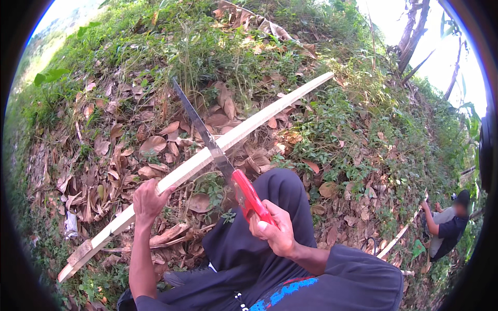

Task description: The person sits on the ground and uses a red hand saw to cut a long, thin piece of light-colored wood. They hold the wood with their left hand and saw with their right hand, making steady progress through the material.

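A long pale strip of wood (275,108) runs slantwise from the lower left to the upper right. My left hand (148,202) is wrapped round it left of the middle. In my right hand (273,229) is the red handle of a handsaw (248,192), gripped with the thumb on top. The dark blade crosses the strip near its middle, its tip pointing to the upper left; whether the teeth have bitten into the wood I cannot tell. A short block-like piece (79,253) lies against the strip's lower left end.
Dry brown leaves (153,145) and green weeds cover the sloping ground. My bent knee (282,181) is just below the saw. At the far right another person (447,228) sits beside a second long pale strip (397,241). Tree trunks (413,36) stand at the upper right.
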The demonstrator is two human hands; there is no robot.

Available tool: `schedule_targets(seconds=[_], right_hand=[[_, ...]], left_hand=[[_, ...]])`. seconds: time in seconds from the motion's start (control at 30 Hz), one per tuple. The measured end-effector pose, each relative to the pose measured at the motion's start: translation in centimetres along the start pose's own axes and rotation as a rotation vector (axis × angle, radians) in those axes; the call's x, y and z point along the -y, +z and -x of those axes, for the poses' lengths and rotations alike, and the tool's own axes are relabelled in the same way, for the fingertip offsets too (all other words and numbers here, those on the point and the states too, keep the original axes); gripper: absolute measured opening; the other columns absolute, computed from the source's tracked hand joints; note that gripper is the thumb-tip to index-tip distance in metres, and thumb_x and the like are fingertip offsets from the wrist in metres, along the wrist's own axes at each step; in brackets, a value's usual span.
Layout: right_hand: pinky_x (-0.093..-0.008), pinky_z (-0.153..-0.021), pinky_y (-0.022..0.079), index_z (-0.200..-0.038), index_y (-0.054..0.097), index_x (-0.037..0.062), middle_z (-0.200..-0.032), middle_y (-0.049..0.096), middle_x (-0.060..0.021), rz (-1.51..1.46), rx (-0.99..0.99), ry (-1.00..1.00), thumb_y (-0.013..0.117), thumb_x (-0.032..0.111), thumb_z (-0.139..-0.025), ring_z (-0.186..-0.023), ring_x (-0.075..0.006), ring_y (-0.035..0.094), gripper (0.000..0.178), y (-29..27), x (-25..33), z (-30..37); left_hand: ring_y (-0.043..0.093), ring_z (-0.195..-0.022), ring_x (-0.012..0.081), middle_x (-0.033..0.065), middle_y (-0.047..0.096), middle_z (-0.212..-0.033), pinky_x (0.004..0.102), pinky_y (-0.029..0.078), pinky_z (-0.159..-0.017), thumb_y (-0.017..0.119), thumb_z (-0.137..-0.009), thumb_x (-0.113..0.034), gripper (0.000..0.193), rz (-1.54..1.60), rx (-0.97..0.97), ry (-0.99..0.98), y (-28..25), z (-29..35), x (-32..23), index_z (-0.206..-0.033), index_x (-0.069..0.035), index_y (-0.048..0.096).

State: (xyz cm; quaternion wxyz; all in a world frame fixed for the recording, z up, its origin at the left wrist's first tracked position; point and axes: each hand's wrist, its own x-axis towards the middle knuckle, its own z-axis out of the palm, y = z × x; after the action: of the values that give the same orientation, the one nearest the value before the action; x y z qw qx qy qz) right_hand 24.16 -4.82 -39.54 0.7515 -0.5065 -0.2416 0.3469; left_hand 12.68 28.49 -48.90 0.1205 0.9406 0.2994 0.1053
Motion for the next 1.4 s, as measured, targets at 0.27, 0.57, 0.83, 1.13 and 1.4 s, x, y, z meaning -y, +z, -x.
schedule_targets(seconds=[0.27,0.57,0.83,1.13,1.4], right_hand=[[-0.0223,-0.055,0.032,-0.099,0.05,-0.0011,-0.071,0.05,0.0001,-0.074,-0.008,-0.052,0.064,0.032,-0.094,-0.059,-0.005,0.04,0.036,-0.7,-0.7,-0.9],[-0.0247,-0.051,0.033,-0.096,0.046,0.0012,-0.064,0.045,-0.001,-0.102,0.021,-0.124,0.063,0.024,-0.091,-0.054,-0.0071,0.039,0.028,1.2,0.0,-2.4],[-0.0253,-0.049,0.031,-0.094,0.044,0.0027,-0.06,0.042,0.0007,-0.07,0.079,-0.073,0.062,0.02,-0.089,-0.05,-0.0088,0.037,0.025,1.8,-3.0,-2.6],[-0.0242,-0.048,0.031,-0.098,0.048,-0.0013,-0.061,0.042,0.0012,-0.022,0.239,0.082,0.063,0.024,-0.09,-0.051,-0.0077,0.038,0.03,6.2,-7.4,-2.3],[-0.0193,-0.057,0.037,-0.1,0.047,0.0026,-0.073,0.053,-0.0011,0.12,0.356,0.183,0.061,0.013,-0.09,-0.06,-0.004,0.044,0.02,8.7,-12.3,-1.1]], left_hand=[[0.066,-0.07,0.0333,0.0166,0.065,-0.074,0.0449,0.049,-0.062,0.074,-0.08,-0.065,0.066,-0.02,-0.305,-0.043,-8.1,-2.7,0.0,-0.076,0.0,0.062],[0.065,-0.11,0.036,0.021,0.065,-0.119,0.048,0.053,-0.093,0.075,-0.087,-0.033,0.055,0.125,-0.256,0.077,2.2,-15.6,3.9,-0.131,-0.004,0.059],[0.062,-0.112,0.0393,0.0208,0.064,-0.119,0.0466,0.049,-0.101,0.061,-0.086,-0.016,0.048,0.137,-0.059,0.013,4.0,-5.6,8.1,-0.131,-0.003,0.057],[0.055,-0.116,0.0346,0.0147,0.055,-0.12,0.0466,0.045,-0.097,0.073,-0.087,-0.033,0.063,-0.114,0.058,-0.368,-0.8,19.8,17.3,-0.141,-0.009,0.051],[0.058,-0.104,0.0305,0.014,0.058,-0.113,0.0431,0.045,-0.09,0.063,-0.095,-0.046,0.057,-0.164,-0.12,-0.073,2.0,21.5,21.0,-0.135,-0.005,0.059]])
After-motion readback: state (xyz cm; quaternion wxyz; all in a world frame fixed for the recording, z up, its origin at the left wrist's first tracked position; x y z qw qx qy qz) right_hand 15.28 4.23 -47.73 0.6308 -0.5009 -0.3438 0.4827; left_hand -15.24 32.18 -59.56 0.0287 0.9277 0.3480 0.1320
